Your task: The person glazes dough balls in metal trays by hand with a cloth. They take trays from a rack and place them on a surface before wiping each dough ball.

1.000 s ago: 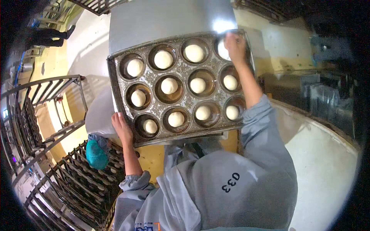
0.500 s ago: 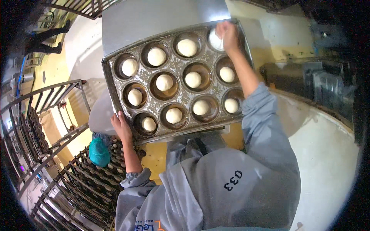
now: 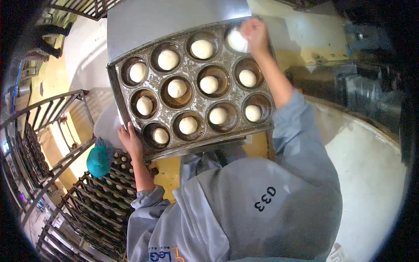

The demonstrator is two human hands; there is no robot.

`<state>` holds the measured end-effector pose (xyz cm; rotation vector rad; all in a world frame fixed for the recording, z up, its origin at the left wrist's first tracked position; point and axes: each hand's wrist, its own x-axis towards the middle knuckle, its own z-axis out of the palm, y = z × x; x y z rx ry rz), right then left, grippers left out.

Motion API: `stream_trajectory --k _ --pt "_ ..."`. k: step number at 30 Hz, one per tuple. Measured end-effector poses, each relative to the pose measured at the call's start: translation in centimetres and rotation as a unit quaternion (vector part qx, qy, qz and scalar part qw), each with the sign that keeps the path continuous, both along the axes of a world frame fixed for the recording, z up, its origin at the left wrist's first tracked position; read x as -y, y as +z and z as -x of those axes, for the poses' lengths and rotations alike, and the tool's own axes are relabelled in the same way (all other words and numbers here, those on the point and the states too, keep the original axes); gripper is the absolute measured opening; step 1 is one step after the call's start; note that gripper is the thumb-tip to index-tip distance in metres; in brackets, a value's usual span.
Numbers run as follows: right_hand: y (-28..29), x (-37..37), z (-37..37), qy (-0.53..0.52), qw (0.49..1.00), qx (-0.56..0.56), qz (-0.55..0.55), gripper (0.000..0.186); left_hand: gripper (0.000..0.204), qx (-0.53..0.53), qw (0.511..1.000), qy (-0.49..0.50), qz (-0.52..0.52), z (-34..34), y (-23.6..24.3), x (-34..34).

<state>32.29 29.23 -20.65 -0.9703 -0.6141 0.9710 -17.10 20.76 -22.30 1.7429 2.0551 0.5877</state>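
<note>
A worn metal tray (image 3: 160,113) with several round cups sits on a grey steel surface (image 3: 174,15), a white dough ball (image 3: 176,88) in each cup in view. My left hand (image 3: 132,139) grips the tray's left side near the lower corner, fingers curled on the rim. My right hand (image 3: 255,35), slightly blurred, has its fingers curled at the top-right cup, on or against its white dough (image 3: 237,43); whatever is within those fingers is hidden.
Metal racks (image 3: 64,98) stand at left, the lower one (image 3: 96,201) bearing dough balls. A co-worker in a teal cap (image 3: 97,161) is low at left. Another person's dark-clothed legs (image 3: 48,37) show upper left. A white wall or surface (image 3: 362,187) lies right, metal equipment (image 3: 358,96) beyond.
The tray, both hands and the steel surface have shifted steadily up and left in the picture. My right hand stays at the top-right cup while my left stays on the tray's edge.
</note>
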Motion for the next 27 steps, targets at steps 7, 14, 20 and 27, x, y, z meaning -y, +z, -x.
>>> stream_trajectory --k 7,14,20,27 --pt "-4.3 12.1 2.0 0.035 0.977 0.197 0.07 0.026 0.04 0.003 1.0 0.001 -0.004 0.2 -0.4 -0.1" --pt "-3.3 10.3 2.4 0.075 0.996 -0.002 -0.046 0.027 0.034 0.034 0.999 0.022 0.011 -0.7 0.7 -0.3" --pt "-2.6 10.8 3.1 0.055 0.993 0.069 0.083 0.047 0.038 0.054 0.998 0.025 -0.002 -0.6 0.6 -0.3" --pt "2.7 8.6 7.9 0.102 0.992 -0.065 -0.032 0.046 0.045 -0.006 1.0 0.016 0.018 0.2 -0.2 -0.2"
